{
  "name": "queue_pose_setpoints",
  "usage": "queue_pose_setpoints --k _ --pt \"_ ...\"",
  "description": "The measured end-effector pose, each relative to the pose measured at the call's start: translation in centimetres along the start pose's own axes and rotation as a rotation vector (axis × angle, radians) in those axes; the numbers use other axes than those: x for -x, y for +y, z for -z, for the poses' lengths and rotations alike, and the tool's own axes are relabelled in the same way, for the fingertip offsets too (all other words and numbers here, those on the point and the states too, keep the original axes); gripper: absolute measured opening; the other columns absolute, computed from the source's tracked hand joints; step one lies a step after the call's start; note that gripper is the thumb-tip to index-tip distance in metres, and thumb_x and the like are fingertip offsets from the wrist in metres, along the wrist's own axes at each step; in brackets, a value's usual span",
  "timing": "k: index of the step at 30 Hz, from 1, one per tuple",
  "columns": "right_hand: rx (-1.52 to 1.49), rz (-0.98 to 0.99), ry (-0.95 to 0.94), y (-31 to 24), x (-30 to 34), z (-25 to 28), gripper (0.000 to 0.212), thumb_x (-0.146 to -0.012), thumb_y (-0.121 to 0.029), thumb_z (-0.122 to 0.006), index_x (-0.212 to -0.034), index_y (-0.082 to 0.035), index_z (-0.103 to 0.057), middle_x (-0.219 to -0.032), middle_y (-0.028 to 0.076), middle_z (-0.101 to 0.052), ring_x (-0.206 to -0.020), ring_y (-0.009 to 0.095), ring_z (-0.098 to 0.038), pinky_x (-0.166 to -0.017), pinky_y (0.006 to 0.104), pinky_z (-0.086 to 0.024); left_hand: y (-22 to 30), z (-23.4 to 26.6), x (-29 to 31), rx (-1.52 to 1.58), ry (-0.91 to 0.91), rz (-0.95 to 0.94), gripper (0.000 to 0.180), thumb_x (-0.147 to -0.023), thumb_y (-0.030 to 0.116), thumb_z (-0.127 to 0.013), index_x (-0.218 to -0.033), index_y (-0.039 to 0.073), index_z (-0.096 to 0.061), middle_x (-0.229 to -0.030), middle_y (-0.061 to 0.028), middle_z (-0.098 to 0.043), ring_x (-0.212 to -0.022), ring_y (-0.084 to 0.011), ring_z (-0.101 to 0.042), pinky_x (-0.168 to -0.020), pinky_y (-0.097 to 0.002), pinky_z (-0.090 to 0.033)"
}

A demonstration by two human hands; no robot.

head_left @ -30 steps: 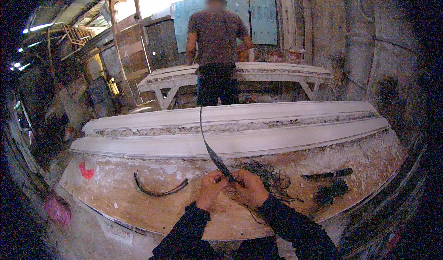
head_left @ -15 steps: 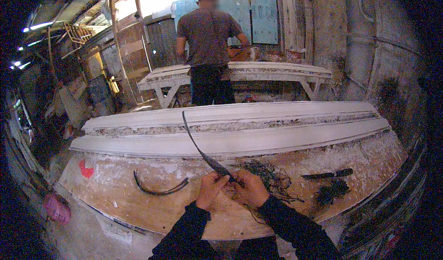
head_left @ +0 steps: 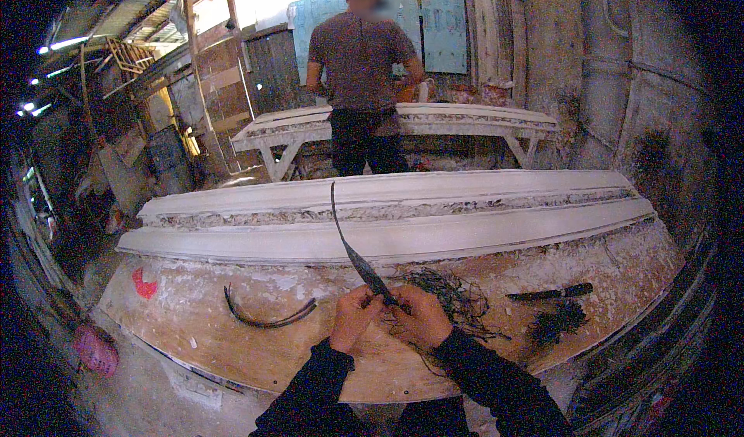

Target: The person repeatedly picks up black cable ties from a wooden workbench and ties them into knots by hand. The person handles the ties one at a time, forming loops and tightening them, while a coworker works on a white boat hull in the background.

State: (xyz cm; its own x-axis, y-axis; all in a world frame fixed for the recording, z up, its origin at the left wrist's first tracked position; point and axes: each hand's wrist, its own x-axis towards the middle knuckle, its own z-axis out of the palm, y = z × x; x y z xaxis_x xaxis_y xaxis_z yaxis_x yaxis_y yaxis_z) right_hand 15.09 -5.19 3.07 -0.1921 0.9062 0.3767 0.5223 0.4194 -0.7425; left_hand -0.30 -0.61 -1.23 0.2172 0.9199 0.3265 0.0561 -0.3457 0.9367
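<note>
Two hands meet over the plaster-crusted wooden workbench (head_left: 232, 359): the left hand (head_left: 353, 319) and the right hand (head_left: 422, 317) are pressed close together, fingers pinched on the base of a long, thin, dark curved strip (head_left: 350, 243) that rises up and away from them over the long white moulded plaster casting (head_left: 387, 224) beyond. To judge by how it arcs from its held end, the strip looks light and springy rather than stiff; it would likely whip if let go, so a grip low at its thicker end, as here, seems the sound place to hold it. Just right of the right hand lies a tangle of dark wiry fibre (head_left: 453, 297), which looks soft and apt to snag. Farther right rests a dark-handled knife (head_left: 550, 291); left of the left hand lies a bent dark strip (head_left: 267, 317).

Compared with half a second ago, the strip's free tip has swung from leaning left to standing more upright, while both hands have kept their place. The person in a brown shirt (head_left: 360, 57) at the far table has hardly shifted.
</note>
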Motion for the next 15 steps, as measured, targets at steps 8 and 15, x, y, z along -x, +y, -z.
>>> queue_pose_setpoints --k 8,15 --pt "0.014 -0.042 0.006 -0.9 0.0 0.0 0.024 -0.074 -0.005 -0.058 -0.098 -0.005 -0.057 -0.09 0.013 -0.058 -0.08 0.025 -0.059 -0.07 0.0317 -0.047 0.1 0.1 0.1 0.006 -0.003 -0.006 0.009 -0.078 0.006 -0.053 -0.079 0.001 -0.061 -0.068 -0.0028 -0.06 -0.061 -0.0085 -0.054 -0.055 -0.0225 -0.043" --pt "-0.024 0.001 0.045 -0.4 -0.2 -0.3 0.026 -0.073 -0.008 -0.06 -0.099 -0.006 -0.058 -0.086 0.012 -0.059 -0.077 0.022 -0.059 -0.068 0.0313 -0.047 -1.8 0.1 -0.1 0.078 0.008 0.015 0.011 -0.08 0.007 -0.053 -0.082 0.0 -0.06 -0.072 -0.0033 -0.06 -0.064 -0.0086 -0.055 -0.058 -0.0224 -0.044"
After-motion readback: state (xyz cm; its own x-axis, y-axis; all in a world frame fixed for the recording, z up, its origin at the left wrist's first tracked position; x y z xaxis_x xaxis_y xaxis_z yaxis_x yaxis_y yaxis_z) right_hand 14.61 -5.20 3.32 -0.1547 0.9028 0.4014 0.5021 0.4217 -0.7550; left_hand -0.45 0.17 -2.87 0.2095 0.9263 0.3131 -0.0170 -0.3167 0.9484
